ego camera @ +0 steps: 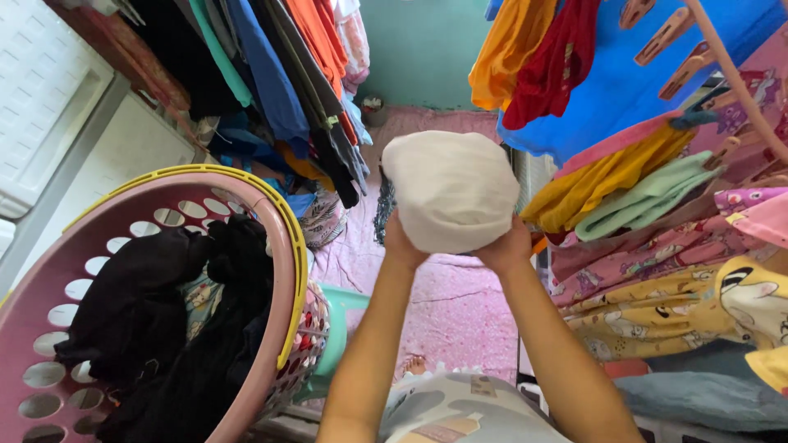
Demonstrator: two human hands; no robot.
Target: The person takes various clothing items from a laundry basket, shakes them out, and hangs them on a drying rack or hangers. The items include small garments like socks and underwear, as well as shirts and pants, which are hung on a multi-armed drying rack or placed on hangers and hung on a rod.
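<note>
- White cloth (450, 190), bunched into a rounded bundle, is held up in front of us, above the pink floor covering (460, 308) and between the hanging clothes on both sides;
- our left hand (402, 239) grips the bundle from below at its left underside, fingers closed on the fabric; our right hand (507, 246) clasps it at the lower right, also closed on the fabric; both forearms rise from the bottom edge of the view;
- to our left stands a pink laundry basket (283, 246) with a yellow rim and oval holes; black garments (164, 328) lie heaped inside it;
- above the basket dark, blue and orange clothes (287, 74) hang in a row;
- to our right a drying rack (739, 82) carries yellow, red, blue, green and pink patterned pieces; clothes pegs (669, 37) sit along its upper bar.
</note>
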